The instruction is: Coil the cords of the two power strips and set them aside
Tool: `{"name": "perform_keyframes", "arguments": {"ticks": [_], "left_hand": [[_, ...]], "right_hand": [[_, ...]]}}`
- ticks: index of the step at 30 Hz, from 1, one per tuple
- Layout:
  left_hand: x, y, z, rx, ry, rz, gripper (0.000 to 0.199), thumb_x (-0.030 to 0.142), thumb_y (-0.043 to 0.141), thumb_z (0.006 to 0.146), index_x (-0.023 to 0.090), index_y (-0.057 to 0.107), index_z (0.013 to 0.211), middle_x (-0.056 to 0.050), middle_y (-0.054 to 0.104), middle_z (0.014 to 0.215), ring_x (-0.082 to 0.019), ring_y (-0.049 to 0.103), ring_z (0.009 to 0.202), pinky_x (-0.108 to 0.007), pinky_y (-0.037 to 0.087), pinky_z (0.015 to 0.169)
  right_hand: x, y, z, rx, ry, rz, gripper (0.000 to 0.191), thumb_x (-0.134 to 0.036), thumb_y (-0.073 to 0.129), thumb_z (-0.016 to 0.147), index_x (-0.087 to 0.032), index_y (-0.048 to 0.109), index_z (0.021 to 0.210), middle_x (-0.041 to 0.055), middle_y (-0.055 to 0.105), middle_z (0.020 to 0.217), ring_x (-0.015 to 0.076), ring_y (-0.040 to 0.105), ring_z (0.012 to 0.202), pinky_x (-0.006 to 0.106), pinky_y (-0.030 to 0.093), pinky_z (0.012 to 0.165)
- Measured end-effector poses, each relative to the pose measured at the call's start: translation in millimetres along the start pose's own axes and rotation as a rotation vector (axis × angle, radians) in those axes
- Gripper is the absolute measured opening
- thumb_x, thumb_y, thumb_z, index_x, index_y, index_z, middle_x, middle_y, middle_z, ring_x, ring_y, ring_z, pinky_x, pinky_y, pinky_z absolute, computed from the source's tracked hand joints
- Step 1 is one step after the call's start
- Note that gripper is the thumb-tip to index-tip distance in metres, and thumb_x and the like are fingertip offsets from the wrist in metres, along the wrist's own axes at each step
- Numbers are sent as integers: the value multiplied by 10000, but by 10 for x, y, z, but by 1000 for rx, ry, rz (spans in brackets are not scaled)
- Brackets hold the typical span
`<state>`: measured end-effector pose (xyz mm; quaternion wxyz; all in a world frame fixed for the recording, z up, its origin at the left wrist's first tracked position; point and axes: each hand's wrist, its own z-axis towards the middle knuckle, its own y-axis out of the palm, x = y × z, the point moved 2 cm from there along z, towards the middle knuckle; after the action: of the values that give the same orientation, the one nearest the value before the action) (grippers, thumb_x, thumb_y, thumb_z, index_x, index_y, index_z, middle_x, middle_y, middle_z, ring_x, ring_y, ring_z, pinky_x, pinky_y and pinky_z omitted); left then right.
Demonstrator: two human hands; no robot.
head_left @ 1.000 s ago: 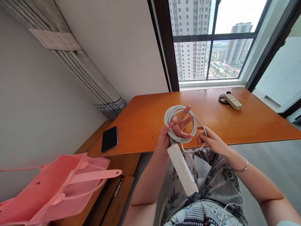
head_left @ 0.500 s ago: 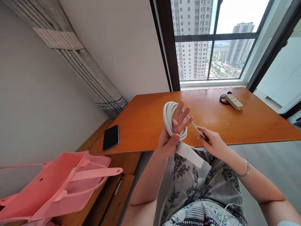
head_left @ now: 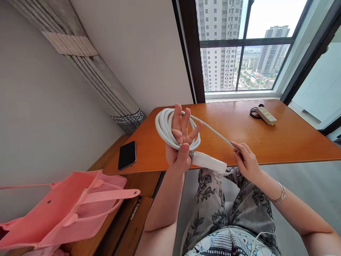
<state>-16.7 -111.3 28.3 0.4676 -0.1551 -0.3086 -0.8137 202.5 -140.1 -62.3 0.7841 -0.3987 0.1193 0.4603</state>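
Loops of a white cable (head_left: 164, 124) circle the fingers of my left hand (head_left: 181, 142), whose thumb presses near the end of a white power strip (head_left: 209, 161). The fingers of that hand point up and are spread inside the coil. From the coil a single strand runs down to the right, into the pinched fingers of my right hand (head_left: 246, 160). The white strip hangs between my hands at the table's front edge, and more cable shows behind its right end.
On the wooden table (head_left: 226, 135), a black phone (head_left: 127, 155) lies at the left and a beige power strip (head_left: 266, 116) with a black cord at the back right. An open pink bag (head_left: 64, 209) sits at the lower left. A window is behind the table.
My left hand and the coil have moved left and slightly up. My right hand has shifted a little right, and the strand between them is longer. The white strip lies flatter.
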Motion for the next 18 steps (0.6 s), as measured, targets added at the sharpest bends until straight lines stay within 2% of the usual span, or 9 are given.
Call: {"name": "perform_keyframes", "arguments": {"ticks": [4,9,13,16,18], "left_hand": [[-77,-33,6,-7,-149,7,291,315,817,754,207,546,743,2,380,1601,-339,177,1544,-544,416,1139],[-159,7,-6,-234,-336,-22,207,238,777,796,185,578,807,-69,361,1614,-327,442,1428,-502,417,1134],[-202,90,-64,-383,-451,-68,160,197,741,826,182,589,874,-105,357,1613,-281,569,1317,-441,472,1084],[-228,154,-133,-429,-575,-124,187,221,757,815,182,596,902,-142,403,1579,-259,668,1163,-347,566,896],[-238,183,-177,-433,-643,-160,209,265,772,804,183,600,888,-153,482,1517,-221,716,990,-278,566,722]], "right_hand": [[-141,-214,145,-129,-231,-163,363,-158,412,979,-198,578,1299,55,602,885,134,569,679,254,479,622],[-456,-515,357,-304,-491,-354,281,-232,452,1001,-162,653,1184,26,596,766,105,512,585,248,355,532],[-720,-562,469,-447,-628,-381,290,-241,421,1021,-165,693,1088,16,582,728,98,456,533,283,290,510],[-841,-554,542,-452,-650,-329,316,-248,394,1028,-194,704,1058,25,603,768,106,492,579,283,326,535],[-881,-558,585,-426,-636,-277,323,-270,386,1034,-210,703,1056,28,615,782,112,523,615,276,356,559]]}}
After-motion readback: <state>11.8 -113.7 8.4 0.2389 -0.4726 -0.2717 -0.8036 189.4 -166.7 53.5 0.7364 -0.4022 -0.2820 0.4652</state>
